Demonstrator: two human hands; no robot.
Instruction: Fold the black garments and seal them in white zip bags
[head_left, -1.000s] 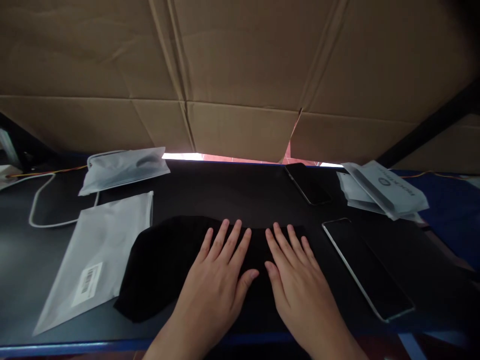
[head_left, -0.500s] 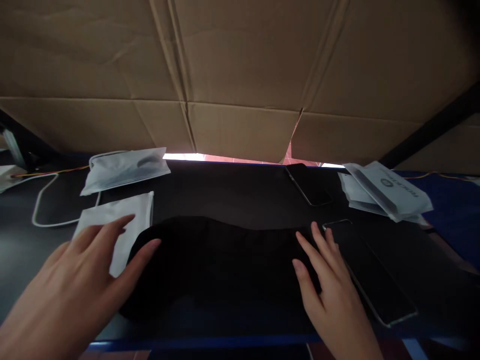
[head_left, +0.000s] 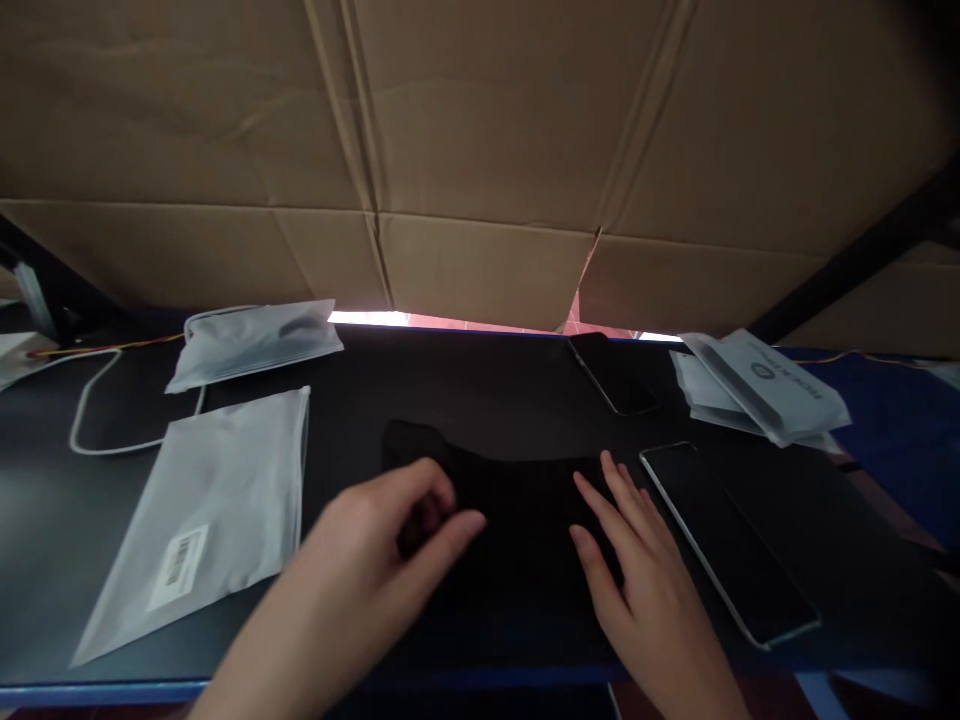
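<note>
A black cloth (head_left: 517, 500) lies on the dark table in front of me, its outline hard to tell from the surface. My left hand (head_left: 390, 540) has its fingers curled at the cloth's left part, which is bunched or folded over. The thumb points right, and the fingertips are partly hidden in the dark fabric. My right hand (head_left: 637, 560) rests on the cloth's right end with its fingers spread.
Frosted zip bags (head_left: 225, 490) (head_left: 259, 340) and a white cable (head_left: 86, 400) lie on the left. To the right are two phone-like slabs (head_left: 615, 375) (head_left: 731, 540) and more frosted bags (head_left: 780, 385). Cardboard (head_left: 480, 120) stands behind the table (head_left: 450, 375).
My left hand has moved right and its fingers have curled, with the cloth's left end drawn inward. The left bag is now uncovered. My right hand has barely shifted.
</note>
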